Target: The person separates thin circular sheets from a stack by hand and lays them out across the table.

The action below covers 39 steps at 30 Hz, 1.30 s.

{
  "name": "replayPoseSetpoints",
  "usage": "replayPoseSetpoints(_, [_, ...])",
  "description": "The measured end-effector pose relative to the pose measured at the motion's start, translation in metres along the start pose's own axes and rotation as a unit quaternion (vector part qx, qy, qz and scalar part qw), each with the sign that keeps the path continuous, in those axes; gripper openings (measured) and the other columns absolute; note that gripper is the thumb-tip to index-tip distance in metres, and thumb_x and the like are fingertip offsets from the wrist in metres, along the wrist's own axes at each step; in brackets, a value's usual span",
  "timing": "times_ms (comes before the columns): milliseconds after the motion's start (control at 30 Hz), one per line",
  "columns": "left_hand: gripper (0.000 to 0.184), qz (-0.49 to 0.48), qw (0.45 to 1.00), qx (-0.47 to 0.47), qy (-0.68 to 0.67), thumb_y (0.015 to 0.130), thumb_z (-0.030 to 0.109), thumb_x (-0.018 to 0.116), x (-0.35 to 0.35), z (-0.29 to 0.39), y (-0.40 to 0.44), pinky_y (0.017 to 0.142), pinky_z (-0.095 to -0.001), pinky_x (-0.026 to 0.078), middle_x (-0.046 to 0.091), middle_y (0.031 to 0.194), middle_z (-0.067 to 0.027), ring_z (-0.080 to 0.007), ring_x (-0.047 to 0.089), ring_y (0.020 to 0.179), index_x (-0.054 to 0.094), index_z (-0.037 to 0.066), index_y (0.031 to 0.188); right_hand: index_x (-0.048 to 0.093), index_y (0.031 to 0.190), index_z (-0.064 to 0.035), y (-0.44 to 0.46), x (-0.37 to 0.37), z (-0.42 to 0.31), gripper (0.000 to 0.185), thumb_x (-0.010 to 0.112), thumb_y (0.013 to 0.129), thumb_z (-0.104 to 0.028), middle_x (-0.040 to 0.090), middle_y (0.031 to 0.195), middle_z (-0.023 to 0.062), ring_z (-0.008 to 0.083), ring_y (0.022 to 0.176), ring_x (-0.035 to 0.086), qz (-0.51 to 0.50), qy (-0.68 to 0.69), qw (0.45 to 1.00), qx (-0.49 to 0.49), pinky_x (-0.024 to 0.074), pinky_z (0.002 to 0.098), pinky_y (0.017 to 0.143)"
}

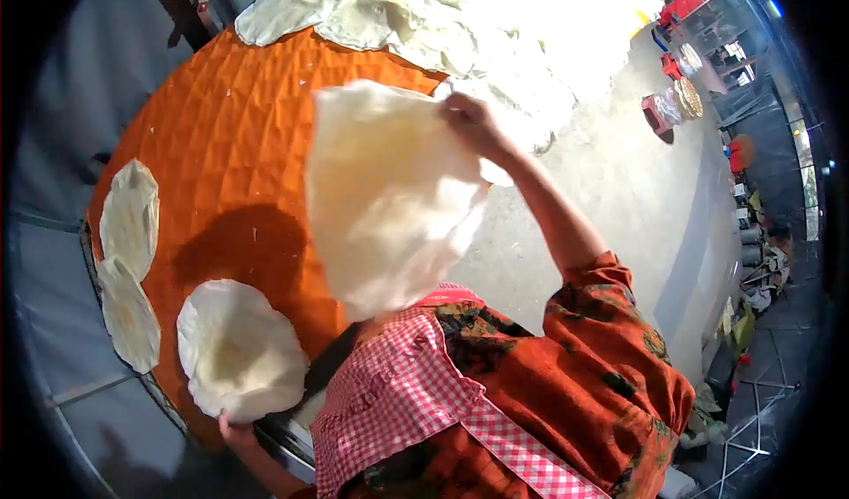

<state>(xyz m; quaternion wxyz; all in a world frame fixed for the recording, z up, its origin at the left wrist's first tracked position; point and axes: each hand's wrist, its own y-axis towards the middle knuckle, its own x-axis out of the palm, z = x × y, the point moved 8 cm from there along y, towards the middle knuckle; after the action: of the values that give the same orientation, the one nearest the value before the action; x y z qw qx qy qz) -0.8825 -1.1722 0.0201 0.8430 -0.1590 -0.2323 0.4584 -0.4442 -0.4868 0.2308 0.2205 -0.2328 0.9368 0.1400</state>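
A large, thin, pale flatbread sheet [389,190] hangs in the air from my right hand [473,121], whose fingers are closed on its upper right edge. Down at the lower left, my left hand [234,430] pinches the near edge of a round flatbread [239,349] on the orange cloth [221,145]. Two more thin flatbreads, one above [131,220] and one below [130,313], lie along the cloth's left edge and touch each other.
Many overlapping flatbreads [495,30] are spread at the top. Pale floor [566,198] lies right of the cloth. A red stool [656,114] and a round woven item [688,98] stand at upper right. Grey fabric [62,128] borders the left side.
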Motion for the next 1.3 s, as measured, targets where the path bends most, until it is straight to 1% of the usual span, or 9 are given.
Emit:
replayPoseSetpoints(167, [0.058, 0.015, 0.992, -0.090, -0.089, 0.083, 0.030, 0.052, 0.046, 0.018, -0.003, 0.096, -0.0463, 0.039, 0.045, 0.131, -0.0130, -0.0311, 0.046, 0.117, 0.037, 0.004, 0.133, 0.060, 0.091, -0.0038, -0.023, -0.061, 0.185, 0.015, 0.054, 0.082, -0.014, 0.061, 0.071, 0.0062, 0.0131, 0.066, 0.056, 0.002, -0.149, 0.981, 0.121, 0.0450, 0.0301, 0.059])
replayPoseSetpoints(267, [0.057, 0.054, 0.996, -0.015, -0.065, 0.083, 0.026, 0.052, 0.057, 0.045, 0.002, 0.097, -0.0451, 0.038, 0.045, 0.132, -0.0126, -0.0302, 0.044, 0.119, 0.037, 0.004, 0.133, 0.061, 0.094, -0.0035, -0.036, -0.053, 0.252, 0.018, 0.055, 0.079, -0.013, 0.061, 0.070, 0.0088, 0.0170, 0.065, 0.059, 0.036, -0.130, 0.978, 0.162, 0.0471, 0.0325, 0.060])
replayPoseSetpoints(533, [0.058, 0.011, 0.998, 0.050, -0.029, 0.082, 0.023, 0.053, 0.110, 0.113, 0.010, 0.100, -0.0446, 0.035, 0.043, 0.133, -0.0141, -0.0290, 0.041, 0.122, 0.035, 0.001, 0.133, 0.059, 0.090, -0.0106, -0.005, -0.063, 0.132, 0.015, 0.048, 0.082, -0.018, 0.062, 0.081, 0.0172, 0.0353, 0.081, 0.061, 0.169, -0.209, 0.963, -0.011, 0.0463, 0.0414, 0.069])
replayPoseSetpoints(667, [0.058, -0.026, 0.995, 0.068, -0.068, 0.081, 0.018, 0.053, 0.179, 0.135, 0.026, 0.103, -0.0444, 0.031, 0.043, 0.133, -0.0148, -0.0295, 0.041, 0.122, 0.035, -0.001, 0.132, 0.043, 0.127, -0.0136, 0.029, -0.076, 0.121, 0.057, 0.064, 0.074, -0.011, 0.052, 0.115, 0.0152, 0.0361, 0.107, 0.050, 0.137, -0.453, 0.874, 0.112, 0.0458, 0.0476, 0.082])
replayPoseSetpoints(833, [0.054, -0.034, 0.985, 0.110, -0.128, 0.076, 0.009, 0.058, 0.294, 0.158, 0.032, 0.099, -0.0405, 0.037, 0.051, 0.122, -0.0107, -0.0263, 0.047, 0.115, 0.042, 0.000, 0.127, 0.056, 0.110, -0.0065, 0.044, 0.097, 0.029, 0.033, 0.062, 0.078, -0.002, 0.058, 0.110, 0.0094, 0.0223, 0.090, 0.061, -0.055, -0.072, 0.985, -0.145, 0.0481, 0.0329, 0.078])
replayPoseSetpoints(900, [0.053, -0.054, 0.979, 0.136, -0.144, 0.077, 0.011, 0.059, 0.319, 0.182, 0.014, 0.098, -0.0400, 0.037, 0.051, 0.121, -0.0093, -0.0256, 0.048, 0.113, 0.042, 0.001, 0.126, 0.057, 0.109, -0.0041, -0.006, 0.172, -0.103, 0.026, 0.061, 0.083, -0.005, 0.058, 0.107, 0.0082, 0.0187, 0.090, 0.061, -0.178, 0.032, 0.974, -0.136, 0.0484, 0.0304, 0.076])
replayPoseSetpoints(1033, [0.049, 0.003, 0.978, 0.122, -0.171, 0.075, 0.012, 0.059, 0.281, 0.152, 0.002, 0.090, -0.0383, 0.044, 0.056, 0.110, -0.0085, -0.0230, 0.052, 0.106, 0.047, 0.001, 0.121, 0.054, 0.112, -0.0020, -0.087, 0.252, -0.237, 0.040, 0.067, 0.075, -0.010, 0.055, 0.110, 0.0144, 0.0294, 0.104, 0.053, -0.249, 0.084, 0.893, -0.364, 0.0442, 0.0363, 0.087])
replayPoseSetpoints(1200, [0.043, 0.000, 0.986, -0.038, -0.161, 0.082, 0.018, 0.055, 0.207, -0.011, 0.041, 0.076, -0.0352, 0.050, 0.057, 0.103, -0.0069, -0.0174, 0.055, 0.096, 0.047, 0.005, 0.122, 0.040, 0.128, -0.0038, -0.174, 0.402, -0.185, 0.069, 0.068, 0.074, -0.035, 0.042, 0.129, 0.0159, 0.0350, 0.118, 0.042, -0.384, -0.097, 0.850, -0.347, 0.0399, 0.0437, 0.095])
replayPoseSetpoints(1300, [0.040, -0.031, 0.989, -0.018, -0.145, 0.092, 0.035, 0.046, 0.213, -0.018, 0.042, 0.080, -0.0385, 0.048, 0.053, 0.107, -0.0055, -0.0186, 0.054, 0.092, 0.046, 0.007, 0.120, 0.040, 0.130, -0.0054, -0.188, 0.466, -0.120, 0.067, 0.067, 0.075, -0.034, 0.046, 0.125, 0.0164, 0.0344, 0.118, 0.041, -0.465, -0.136, 0.841, -0.240, 0.0400, 0.0437, 0.095])
